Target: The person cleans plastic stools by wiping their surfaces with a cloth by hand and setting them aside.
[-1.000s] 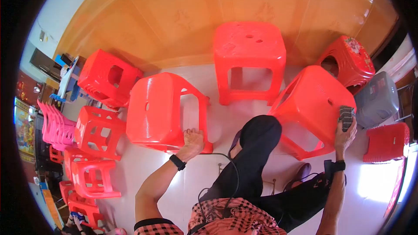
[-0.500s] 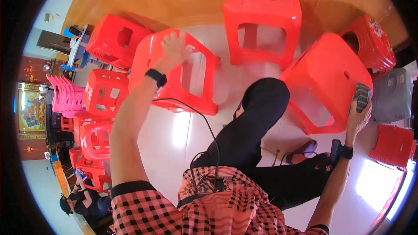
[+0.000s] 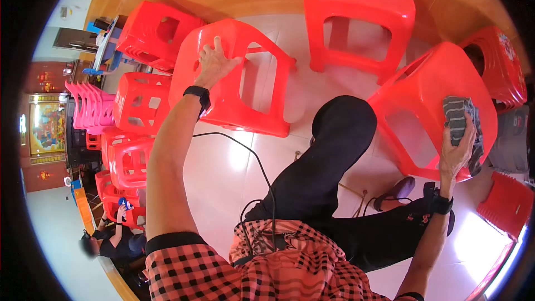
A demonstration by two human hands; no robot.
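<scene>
My left hand (image 3: 216, 68) has its fingers spread over the seat of a red plastic stool (image 3: 234, 92), which appears tilted or turned sideways. It seems to touch the seat near the edge. In my right hand (image 3: 456, 151) is a grey striped cloth (image 3: 459, 118), bunched and pressed against the seat of another red stool (image 3: 440, 86). Part of that cloth hangs past my fingers toward the seat's outer edge. A third red stool (image 3: 359, 3) stands between these two, farther forward.
Stacked red stools (image 3: 159, 33) stand at left, with pink chairs (image 3: 92, 106) beyond. A grey stool (image 3: 510, 139) and a red stack (image 3: 506, 206) are at right. A black cable (image 3: 253, 159) hangs from my body. Another person (image 3: 120, 239) sits at lower left holding something blue.
My right hand has moved the cloth farther onto the seat, and more of the cloth shows. My left hand stays on its stool, its fingers shifted slightly. The whole view has also shifted.
</scene>
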